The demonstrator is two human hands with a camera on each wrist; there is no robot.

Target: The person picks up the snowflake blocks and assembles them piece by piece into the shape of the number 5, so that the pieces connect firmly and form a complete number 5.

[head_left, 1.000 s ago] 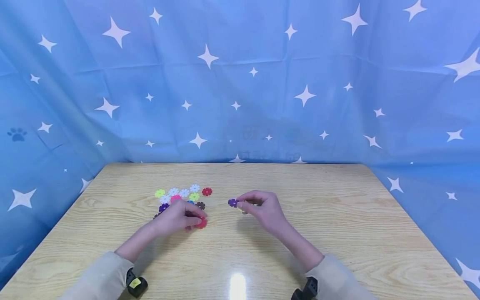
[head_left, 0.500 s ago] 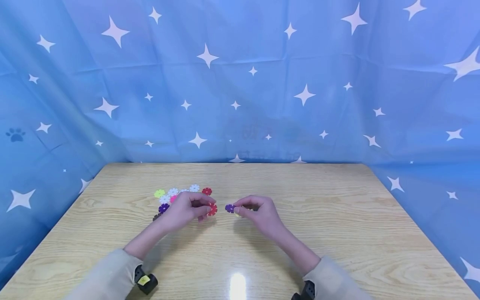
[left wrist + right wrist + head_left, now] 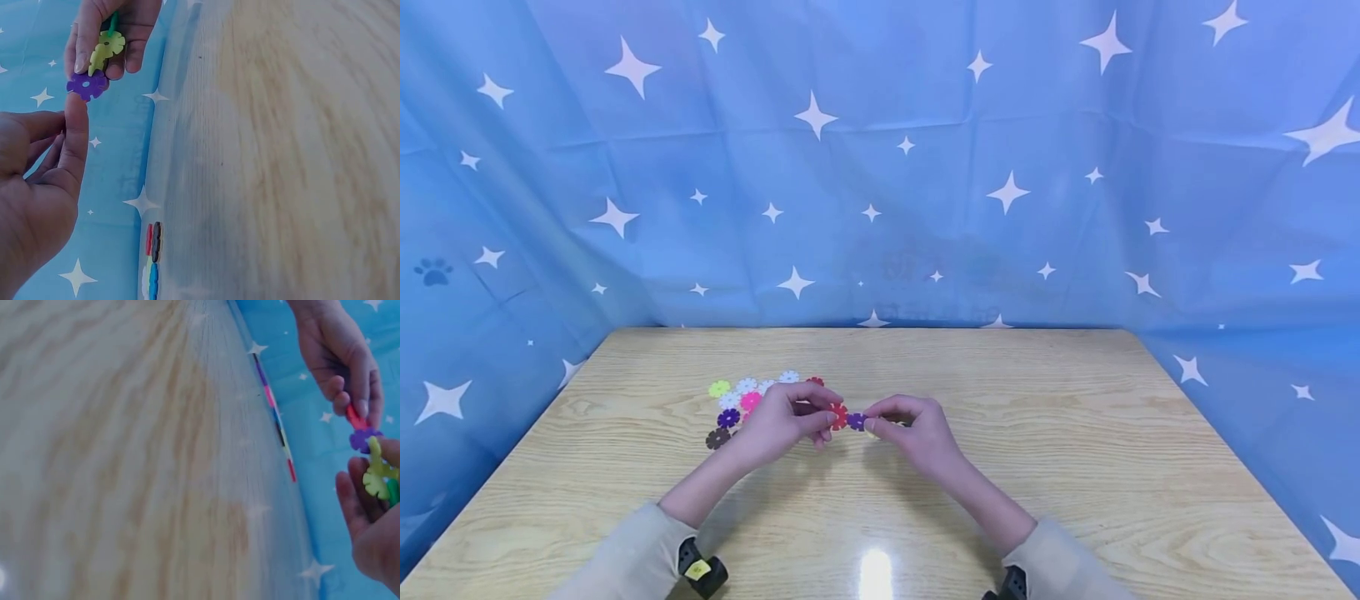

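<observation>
In the head view my left hand (image 3: 778,427) pinches a red notched plastic disc (image 3: 838,416) between thumb and fingers. My right hand (image 3: 923,432), level with it, grips a short chain of interlocking discs. A purple disc (image 3: 857,422) forms the chain's left end, right at the red one's edge. Behind the purple, the right wrist view shows yellow-green discs (image 3: 375,480) and a green disc (image 3: 393,491), partly covered by the right fingers. Both hands are raised over the table. In the left wrist view my left hand hides the red disc.
Loose discs lie flat on the wooden table (image 3: 1075,433) left of my hands, among them a yellow-green one (image 3: 719,389), a pink one (image 3: 750,402), a second purple one (image 3: 728,418) and a brown one (image 3: 718,438). A blue star-printed curtain (image 3: 880,167) hangs behind the table.
My left hand has lifted the red disc from beside the pile and carried it right to the purple disc. The right hand has shifted slightly left and nearer with its chain.
</observation>
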